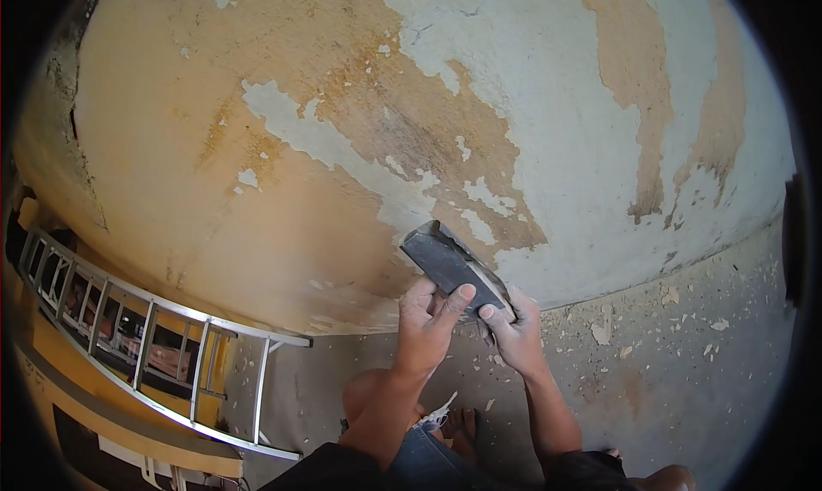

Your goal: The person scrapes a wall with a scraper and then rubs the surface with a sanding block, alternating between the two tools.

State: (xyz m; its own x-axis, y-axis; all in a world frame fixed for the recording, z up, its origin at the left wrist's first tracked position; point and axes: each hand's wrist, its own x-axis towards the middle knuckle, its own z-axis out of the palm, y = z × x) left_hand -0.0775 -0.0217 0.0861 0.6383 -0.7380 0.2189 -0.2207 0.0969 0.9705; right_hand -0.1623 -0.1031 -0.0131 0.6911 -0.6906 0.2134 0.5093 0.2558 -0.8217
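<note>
Gripping the scraper mid-frame with left hand and right hand close together, pressing its edge to the peeling wall, ladder off at lower left.

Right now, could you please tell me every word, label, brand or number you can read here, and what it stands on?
None: no text can be read anywhere in view.
The scraper, held by the left hand and right hand, shows no mark.
The wall bears only peeling paint.
The ladder shows no label.
</note>
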